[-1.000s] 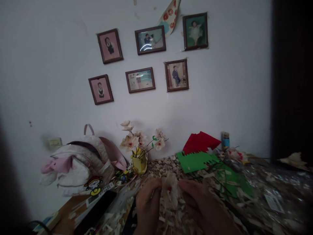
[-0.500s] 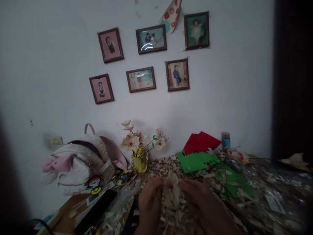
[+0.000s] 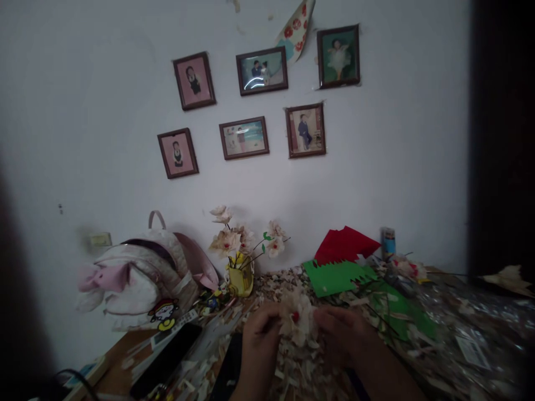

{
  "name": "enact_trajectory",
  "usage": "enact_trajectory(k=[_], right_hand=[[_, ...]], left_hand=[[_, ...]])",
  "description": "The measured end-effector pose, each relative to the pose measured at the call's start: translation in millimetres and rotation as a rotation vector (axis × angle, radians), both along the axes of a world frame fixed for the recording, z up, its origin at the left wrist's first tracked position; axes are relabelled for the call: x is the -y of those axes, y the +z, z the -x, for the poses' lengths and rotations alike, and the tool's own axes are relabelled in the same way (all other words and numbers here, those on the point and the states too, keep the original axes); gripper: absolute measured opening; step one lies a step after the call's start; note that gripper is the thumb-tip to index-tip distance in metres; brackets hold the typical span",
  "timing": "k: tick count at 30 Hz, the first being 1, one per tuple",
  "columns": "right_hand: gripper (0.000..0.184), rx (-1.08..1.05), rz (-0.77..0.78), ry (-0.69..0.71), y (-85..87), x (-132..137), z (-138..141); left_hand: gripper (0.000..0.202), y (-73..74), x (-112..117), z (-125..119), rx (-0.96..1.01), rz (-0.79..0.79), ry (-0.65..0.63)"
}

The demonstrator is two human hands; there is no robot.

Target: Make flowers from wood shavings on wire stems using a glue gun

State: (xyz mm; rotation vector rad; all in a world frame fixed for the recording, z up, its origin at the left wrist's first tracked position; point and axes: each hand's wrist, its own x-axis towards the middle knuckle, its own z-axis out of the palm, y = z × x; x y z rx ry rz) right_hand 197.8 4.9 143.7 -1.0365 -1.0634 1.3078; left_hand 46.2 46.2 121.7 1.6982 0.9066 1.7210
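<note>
A handmade flower [image 3: 296,317] of pale wood shavings with a red centre sits between my two hands. My left hand [image 3: 261,334] pinches its left side and my right hand [image 3: 340,334] grips its right side. The fingers hide the flower's base and any stem. Loose shavings [image 3: 288,373] lie in a heap on the table below my hands. Cut green paper [image 3: 338,277] lies just beyond my right hand, with thin dark stems [image 3: 376,312] near it.
A yellow vase [image 3: 241,278] of finished shaving flowers stands beyond my left hand. To its left are a pale backpack [image 3: 142,284] and a black phone [image 3: 165,359]. Red paper [image 3: 345,245], a small tube [image 3: 388,243] and glossy plastic [image 3: 468,323] lie at the right, against a wall of framed photos [image 3: 262,71].
The flower has turned more face-on, showing its red centre and fuller petals. Both hands have shifted slightly right and still hold it.
</note>
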Motion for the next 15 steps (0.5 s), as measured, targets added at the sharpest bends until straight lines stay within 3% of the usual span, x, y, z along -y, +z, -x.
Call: enact_trajectory(k=[4,9,12,15], right_hand=[[0.032,-0.14,0.017,-0.072,11.4,8,-4],[0.021,0.128,-0.133,-0.232,3.3,-11,-28],[0.022,0.298,-0.226,-0.33,-0.1,-17,-38],[0.028,0.449,-0.243,-0.337,5.7,-8,-39]], left_hand=[[0.013,-1.6,-1,0,0.085,0.031,0.06],[0.009,-2.9,-1,-1,0.19,0.084,0.05],[0.004,3.0,0,-1,0.323,0.197,-0.05],[0.017,11.2,6,0,0.569,0.354,-0.224]])
